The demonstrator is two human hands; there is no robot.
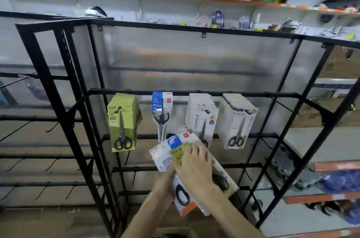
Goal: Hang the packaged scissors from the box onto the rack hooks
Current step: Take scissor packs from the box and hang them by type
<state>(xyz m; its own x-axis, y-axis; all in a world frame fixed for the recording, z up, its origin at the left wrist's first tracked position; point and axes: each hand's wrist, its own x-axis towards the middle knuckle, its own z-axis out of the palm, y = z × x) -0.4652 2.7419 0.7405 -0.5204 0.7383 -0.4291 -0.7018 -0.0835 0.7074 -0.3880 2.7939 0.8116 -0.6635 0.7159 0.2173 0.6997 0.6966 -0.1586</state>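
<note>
Cardboard scissor packs (169,145) fan between left grip (165,182) beneath, right grip (194,167) atop.

Soft, even light is cast; blur is spread throughout, heaviest at 3 and 9 o'clock, where the rack (194,30) is bowed.
</note>
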